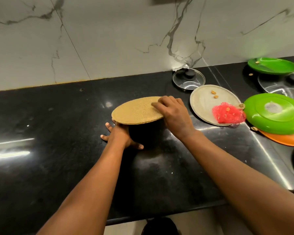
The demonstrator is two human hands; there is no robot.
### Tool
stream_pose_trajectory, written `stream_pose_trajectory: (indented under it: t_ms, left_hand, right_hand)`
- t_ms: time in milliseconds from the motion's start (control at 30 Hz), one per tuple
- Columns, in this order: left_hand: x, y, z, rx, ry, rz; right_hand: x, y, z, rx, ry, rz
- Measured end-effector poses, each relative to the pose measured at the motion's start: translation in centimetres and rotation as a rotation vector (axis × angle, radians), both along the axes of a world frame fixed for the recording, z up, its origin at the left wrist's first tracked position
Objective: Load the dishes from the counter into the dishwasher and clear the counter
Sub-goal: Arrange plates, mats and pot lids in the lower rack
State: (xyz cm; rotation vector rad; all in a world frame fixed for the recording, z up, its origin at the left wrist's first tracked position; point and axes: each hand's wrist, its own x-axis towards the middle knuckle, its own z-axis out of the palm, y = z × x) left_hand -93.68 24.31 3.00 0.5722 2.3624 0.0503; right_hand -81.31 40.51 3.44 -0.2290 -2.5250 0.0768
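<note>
The right hand (pixel 172 114) has its grip curled over the right edge of the tan round mat (pixel 137 111), which lies on a black pot (pixel 145 135); the left hand (pixel 121 135) cups the pot's left side, fingers spread wide; both sit mid-desk (pixel 58 133). To the right lie a grey plate (pixel 204 102), a red mesh scrubber (pixel 227 114) and green plates (pixel 273 112); the overhanging mat could tip or slide off if lifted unevenly.
</note>
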Motion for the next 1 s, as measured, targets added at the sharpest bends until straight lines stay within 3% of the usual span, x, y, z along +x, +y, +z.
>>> stream_pose_trajectory:
  t_ms: [300,400,567,767,1000]
  left_hand:
    - [-0.1,0.2,-0.3,0.022,0.091,-0.044]
    - [-0.8,0.3,-0.7,-0.024,0.125,-0.103]
    - [2.6,-1.2,0.1,0.088,0.238,-0.140]
    - [12.4,-6.5,-2.6,0.462,0.579,-0.492]
    - [24.8,-14.0,-5.5,0.902,0.584,-0.839]
  right_hand:
    - [7.2,-4.9,0.6,-0.457,0.234,-0.198]
    - [10.8,-8.0,0.6,-0.480,0.309,-0.293]
    - [17.9,-14.8,0.1,-0.416,0.393,-0.432]
    - [23.9,-25.9,-2.3,-0.386,0.477,-0.594]
    - [32.2,-37.8,-4.9,-0.496,0.398,-0.853]
